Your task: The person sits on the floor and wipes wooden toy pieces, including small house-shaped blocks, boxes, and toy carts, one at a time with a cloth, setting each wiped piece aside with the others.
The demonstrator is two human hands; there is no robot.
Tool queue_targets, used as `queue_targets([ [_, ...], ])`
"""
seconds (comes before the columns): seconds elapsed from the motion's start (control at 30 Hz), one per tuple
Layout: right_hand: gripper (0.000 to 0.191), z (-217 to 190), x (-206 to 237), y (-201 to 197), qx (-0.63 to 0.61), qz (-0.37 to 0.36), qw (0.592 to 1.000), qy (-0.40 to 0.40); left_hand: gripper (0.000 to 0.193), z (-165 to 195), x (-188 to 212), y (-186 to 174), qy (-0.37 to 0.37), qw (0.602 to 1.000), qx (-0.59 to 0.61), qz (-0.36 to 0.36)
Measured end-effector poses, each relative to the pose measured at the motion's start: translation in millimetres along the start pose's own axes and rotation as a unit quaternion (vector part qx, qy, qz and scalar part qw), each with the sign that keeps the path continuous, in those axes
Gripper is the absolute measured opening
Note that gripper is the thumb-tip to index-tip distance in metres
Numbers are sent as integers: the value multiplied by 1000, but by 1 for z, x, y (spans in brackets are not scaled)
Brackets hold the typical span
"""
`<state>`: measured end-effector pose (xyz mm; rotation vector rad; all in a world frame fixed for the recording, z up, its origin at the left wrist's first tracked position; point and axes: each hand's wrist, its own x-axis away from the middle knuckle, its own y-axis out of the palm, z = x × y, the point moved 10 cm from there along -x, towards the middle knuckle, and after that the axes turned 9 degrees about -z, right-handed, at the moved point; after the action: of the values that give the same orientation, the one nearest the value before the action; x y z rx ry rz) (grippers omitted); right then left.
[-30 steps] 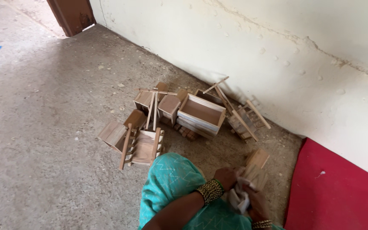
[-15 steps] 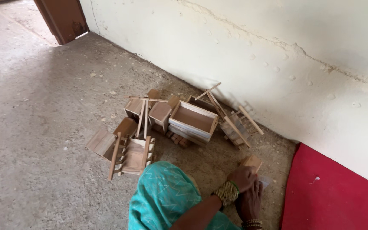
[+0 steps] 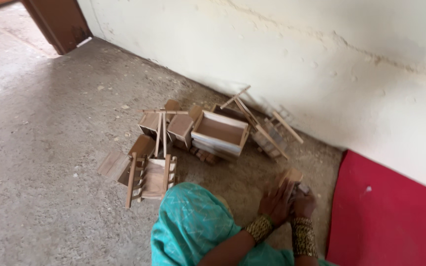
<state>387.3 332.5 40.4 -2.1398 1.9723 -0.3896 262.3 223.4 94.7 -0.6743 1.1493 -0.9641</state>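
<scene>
My left hand (image 3: 275, 201) and my right hand (image 3: 302, 201) are close together low on the floor, both on a small wooden piece (image 3: 292, 177) near the red mat. The hands are blurred, so the exact grip is unclear. Both wrists wear golden bangles. My knee in teal cloth (image 3: 193, 221) is just left of them. A pile of small wooden carts and boxes lies ahead: an open wooden box (image 3: 220, 132), a ladder-like cart frame (image 3: 151, 175) and a slatted frame (image 3: 272, 133) by the wall.
A cream wall (image 3: 321, 59) runs along the right and back. A red mat (image 3: 385, 216) lies at the right. A brown door frame (image 3: 62, 24) stands at the top left. Rough grey concrete floor (image 3: 40, 148) spreads to the left.
The view has shifted, so the pile now sits higher and more central. My hands moved from holding something pale near my lap to the wooden piece on the floor.
</scene>
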Motion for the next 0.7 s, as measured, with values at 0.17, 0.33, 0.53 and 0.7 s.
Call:
queue_targets([
  [0.17, 22, -26, 61, -27, -30, 157, 940, -300, 83, 11, -17, 18, 10, 992, -42, -115],
  [0.33, 43, 25, 90, -19, -65, 165, 979, -96, 85, 14, -45, 23, 7, 989, -1, -149],
  [0.53, 46, 2, 133, -11, -65, 126, 975, -173, 78, 9, -65, 38, -20, 986, 20, -165],
  [0.7, 49, -5, 92, -1, -6, 39, 990, -135, 81, -19, -56, 31, 14, 923, 363, -130],
])
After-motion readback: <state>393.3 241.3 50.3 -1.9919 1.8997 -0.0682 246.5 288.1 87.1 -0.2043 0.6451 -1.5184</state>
